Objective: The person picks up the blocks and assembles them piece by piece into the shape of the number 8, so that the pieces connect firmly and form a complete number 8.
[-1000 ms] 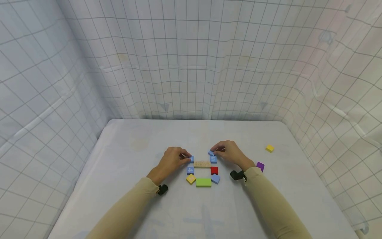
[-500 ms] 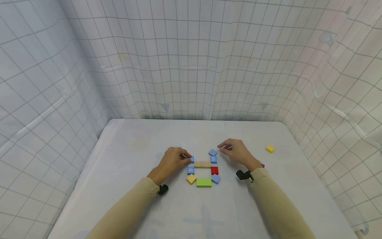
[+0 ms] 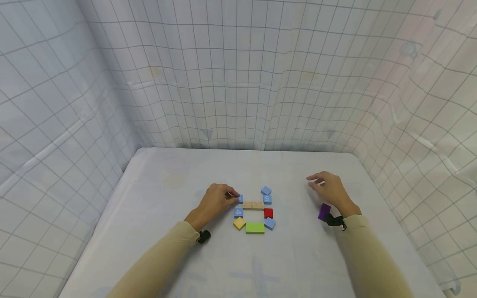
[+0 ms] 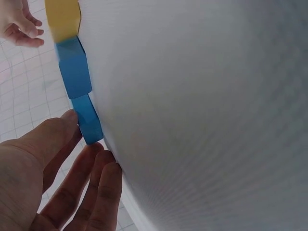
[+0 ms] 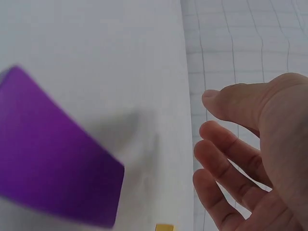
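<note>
My left hand (image 3: 216, 201) pinches a blue block (image 4: 87, 119) between thumb and fingertips, at the back left of a small block layout. In front of that block lies a blue block marked 4 (image 3: 238, 212), then a turned yellow block (image 3: 239, 224). A wooden bar (image 3: 253, 205) spans to a blue block marked 5 (image 3: 267, 199), with a tilted blue block (image 3: 266, 191) behind it. My right hand (image 3: 331, 190) hovers over the table on the right, fingers loosely bent and holding nothing. Near its wrist is a purple block (image 5: 57, 159).
A red block (image 3: 268, 213), another blue block (image 3: 270, 223) and a lime-green block (image 3: 255, 228) make up the layout's front and right. A yellow block's edge (image 5: 165, 227) shows in the right wrist view. Gridded cloth (image 3: 246, 82) surrounds the white table (image 3: 167, 256).
My right hand has let go of the tilted blue block and moved right, toward the table's right side. The left hand has stayed at its block.
</note>
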Demonstrator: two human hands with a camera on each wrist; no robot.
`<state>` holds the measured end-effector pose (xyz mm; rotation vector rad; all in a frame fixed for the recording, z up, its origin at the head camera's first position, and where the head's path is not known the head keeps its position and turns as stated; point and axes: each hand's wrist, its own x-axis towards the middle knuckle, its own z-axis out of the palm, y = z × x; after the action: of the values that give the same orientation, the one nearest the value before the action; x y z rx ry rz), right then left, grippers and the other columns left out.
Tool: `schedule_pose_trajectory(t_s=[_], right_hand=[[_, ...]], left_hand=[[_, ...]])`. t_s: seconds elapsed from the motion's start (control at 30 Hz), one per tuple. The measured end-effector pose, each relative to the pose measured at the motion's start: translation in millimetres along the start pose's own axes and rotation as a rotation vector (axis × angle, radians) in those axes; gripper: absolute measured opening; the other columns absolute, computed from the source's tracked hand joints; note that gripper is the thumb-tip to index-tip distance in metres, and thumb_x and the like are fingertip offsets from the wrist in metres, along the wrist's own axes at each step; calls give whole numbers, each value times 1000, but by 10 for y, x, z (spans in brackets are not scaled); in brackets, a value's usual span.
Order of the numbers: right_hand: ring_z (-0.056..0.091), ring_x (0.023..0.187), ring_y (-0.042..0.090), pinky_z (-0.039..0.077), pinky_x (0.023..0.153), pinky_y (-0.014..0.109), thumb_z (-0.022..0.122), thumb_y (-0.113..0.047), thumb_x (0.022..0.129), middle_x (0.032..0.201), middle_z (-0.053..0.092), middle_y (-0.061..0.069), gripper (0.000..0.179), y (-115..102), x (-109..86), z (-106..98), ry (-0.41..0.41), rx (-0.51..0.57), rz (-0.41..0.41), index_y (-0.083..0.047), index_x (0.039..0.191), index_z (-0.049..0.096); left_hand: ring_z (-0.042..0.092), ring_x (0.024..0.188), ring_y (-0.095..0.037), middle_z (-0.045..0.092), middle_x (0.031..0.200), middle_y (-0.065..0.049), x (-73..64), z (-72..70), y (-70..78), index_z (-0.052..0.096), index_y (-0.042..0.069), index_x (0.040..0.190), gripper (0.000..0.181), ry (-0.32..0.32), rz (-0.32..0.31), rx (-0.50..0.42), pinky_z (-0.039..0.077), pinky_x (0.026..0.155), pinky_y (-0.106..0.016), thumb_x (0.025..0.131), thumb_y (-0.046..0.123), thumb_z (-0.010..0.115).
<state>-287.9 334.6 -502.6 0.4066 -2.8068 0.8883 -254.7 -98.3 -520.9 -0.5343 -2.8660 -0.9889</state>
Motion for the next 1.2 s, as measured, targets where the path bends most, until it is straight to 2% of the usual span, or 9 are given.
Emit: schedule_pose_trajectory(t_s=[0.17,0.37,0.6,0.77,0.87,1.03,1.2], right_hand=[[75,123,56,64,102,69,80,-14,111,139,76,36,24,243,-134,-174,27,-41,82,-1,131,86],[68,124,58,57,104,73,79,-15,110,143,69,43,31,484,-250,-308,22,-94,148,1,137,82],[69,127,60,61,101,70,79,-16,111,146,64,46,36,591,-310,-351,-22,-106,210,4,141,79],[73,124,57,69,89,56,79,-14,111,142,66,45,35,627,-301,-342,-34,-101,233,5,139,79],[73,125,57,70,88,53,78,-11,110,141,67,43,33,641,-287,-338,-44,-82,250,5,139,79],[74,127,57,67,100,65,74,-4,109,142,70,41,30,630,-259,-324,-46,-53,238,4,138,81],[77,121,55,66,102,67,77,-2,106,138,75,39,27,602,-197,-268,-46,-59,179,4,132,84]], left_hand=[[85,100,-20,89,114,-6,-2,2,-2,93,12,110,11,2,-4,5,71,94,-42,99,13,94],[83,99,-19,86,111,-6,-9,-8,5,93,12,109,10,2,-3,-3,71,93,-42,99,12,94],[78,97,-16,83,104,-2,-6,-6,4,94,12,110,10,4,0,9,69,90,-40,99,14,95],[78,95,-15,83,103,-2,-7,-4,5,94,13,109,10,7,-2,-1,69,89,-39,99,14,95],[79,96,-15,83,104,-1,-3,0,11,94,12,110,10,4,-12,-4,69,90,-39,100,14,94],[79,96,-14,83,105,-1,0,11,5,94,13,110,9,4,-29,-15,69,90,-38,102,14,93],[80,97,-14,85,106,-2,3,24,-18,93,13,111,9,3,-26,-11,69,91,-38,102,14,92]])
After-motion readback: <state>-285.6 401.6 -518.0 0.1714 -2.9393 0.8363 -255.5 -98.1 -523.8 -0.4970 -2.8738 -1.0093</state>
